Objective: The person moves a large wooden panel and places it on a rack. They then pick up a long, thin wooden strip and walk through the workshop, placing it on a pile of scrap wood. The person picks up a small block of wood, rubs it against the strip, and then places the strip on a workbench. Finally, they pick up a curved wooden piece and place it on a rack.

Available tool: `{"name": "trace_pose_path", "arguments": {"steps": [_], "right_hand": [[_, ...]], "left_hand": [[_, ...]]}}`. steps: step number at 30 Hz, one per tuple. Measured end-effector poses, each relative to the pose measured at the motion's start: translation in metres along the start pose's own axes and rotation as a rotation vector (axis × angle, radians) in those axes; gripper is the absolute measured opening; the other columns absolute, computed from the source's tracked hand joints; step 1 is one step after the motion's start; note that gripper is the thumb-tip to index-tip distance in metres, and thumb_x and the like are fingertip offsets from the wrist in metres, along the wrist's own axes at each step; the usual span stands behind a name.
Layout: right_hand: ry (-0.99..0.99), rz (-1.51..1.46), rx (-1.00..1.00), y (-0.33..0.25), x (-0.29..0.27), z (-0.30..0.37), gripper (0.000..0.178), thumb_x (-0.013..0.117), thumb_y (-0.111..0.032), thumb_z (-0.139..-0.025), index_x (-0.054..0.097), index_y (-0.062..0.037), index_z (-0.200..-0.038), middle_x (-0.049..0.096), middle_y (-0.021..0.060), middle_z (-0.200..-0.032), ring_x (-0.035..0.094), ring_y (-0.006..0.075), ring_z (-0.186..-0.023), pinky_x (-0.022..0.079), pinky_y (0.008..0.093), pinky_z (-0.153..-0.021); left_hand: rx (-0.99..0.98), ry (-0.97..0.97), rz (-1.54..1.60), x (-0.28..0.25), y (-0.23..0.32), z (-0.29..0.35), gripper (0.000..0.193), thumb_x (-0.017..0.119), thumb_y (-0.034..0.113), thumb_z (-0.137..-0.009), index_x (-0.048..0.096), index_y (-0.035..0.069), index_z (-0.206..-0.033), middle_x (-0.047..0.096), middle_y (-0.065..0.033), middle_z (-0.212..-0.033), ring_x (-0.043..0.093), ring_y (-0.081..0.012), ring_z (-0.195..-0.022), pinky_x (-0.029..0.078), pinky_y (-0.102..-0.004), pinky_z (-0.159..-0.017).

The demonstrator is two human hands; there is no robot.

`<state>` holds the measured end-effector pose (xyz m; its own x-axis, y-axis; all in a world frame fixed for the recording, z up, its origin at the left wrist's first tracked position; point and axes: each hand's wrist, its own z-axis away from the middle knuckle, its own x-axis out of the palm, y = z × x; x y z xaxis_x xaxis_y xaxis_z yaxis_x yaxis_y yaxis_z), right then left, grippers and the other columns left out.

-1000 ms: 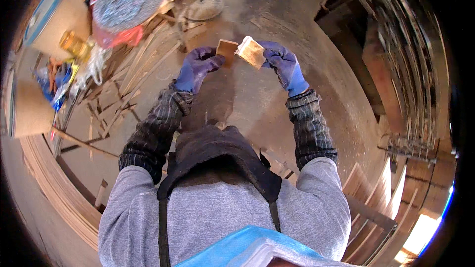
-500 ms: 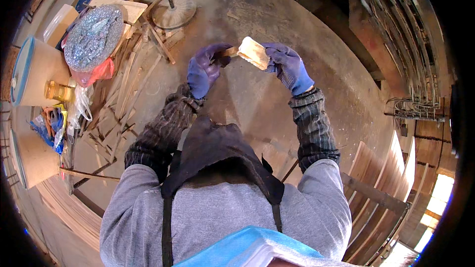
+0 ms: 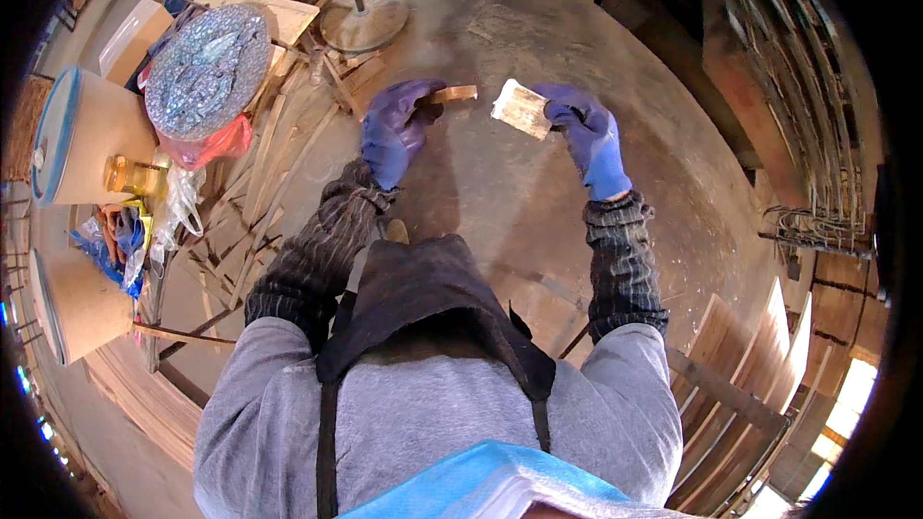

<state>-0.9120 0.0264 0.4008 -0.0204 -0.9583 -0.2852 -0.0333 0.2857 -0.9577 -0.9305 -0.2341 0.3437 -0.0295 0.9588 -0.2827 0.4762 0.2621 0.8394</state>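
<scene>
Both my hands wear purple-blue gloves and are raised in front of me, above the floor. My left hand (image 3: 394, 127) is closed around a small brown wooden piece (image 3: 456, 94), whose narrow end sticks out to the right. Between the thumb and fingers of my right hand (image 3: 585, 130) is a flat, pale rectangular piece (image 3: 521, 110) with a ragged left edge and darker smudges; its material is unclear. A short gap separates the two pieces.
Loose wooden strips (image 3: 264, 159) lie heaped on the left, near a bundle of bubble wrap (image 3: 207, 72), a tan drum (image 3: 91, 139) and a yellow jar (image 3: 135, 176). A round stand base (image 3: 365, 21) is ahead. Wooden panels (image 3: 731, 356) lean at lower right; stacked sheets (image 3: 798, 67) stand far right.
My right hand has moved right with the pale piece, widening the gap. The brown piece now points out more plainly from my left hand. The surroundings have shifted slightly right in view.
</scene>
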Motion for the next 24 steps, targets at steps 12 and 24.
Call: {"name": "trace_pose_path", "arguments": {"steps": [12, 24], "right_hand": [[-0.052, 0.22, -0.247, -0.036, 0.042, -0.003, 0.036, 0.046, 0.009, -0.075, 0.061, -0.0019, -0.106, 0.063, 0.0114, -0.098, 0.057, 0.0162, -0.083, 0.046, 0.0271, -0.076], [-0.332, 0.434, -0.63, -0.04, 0.094, -0.033, 0.048, 0.044, 0.009, -0.062, 0.062, -0.005, -0.105, 0.062, 0.0148, -0.092, 0.06, 0.0272, -0.077, 0.049, 0.0334, -0.071]], "left_hand": [[-0.403, 0.064, 0.243, -0.003, -0.041, 0.049, 0.031, 0.068, 0.005, -0.076, 0.059, 0.001, -0.106, 0.063, -0.0086, -0.094, 0.06, -0.0158, -0.085, 0.048, -0.0286, -0.076], [-0.481, 0.073, 0.065, -0.033, -0.031, 0.06, 0.031, 0.071, 0.011, -0.071, 0.063, 0.002, -0.1, 0.064, -0.012, -0.092, 0.061, -0.0211, -0.085, 0.049, -0.033, -0.077]]}}
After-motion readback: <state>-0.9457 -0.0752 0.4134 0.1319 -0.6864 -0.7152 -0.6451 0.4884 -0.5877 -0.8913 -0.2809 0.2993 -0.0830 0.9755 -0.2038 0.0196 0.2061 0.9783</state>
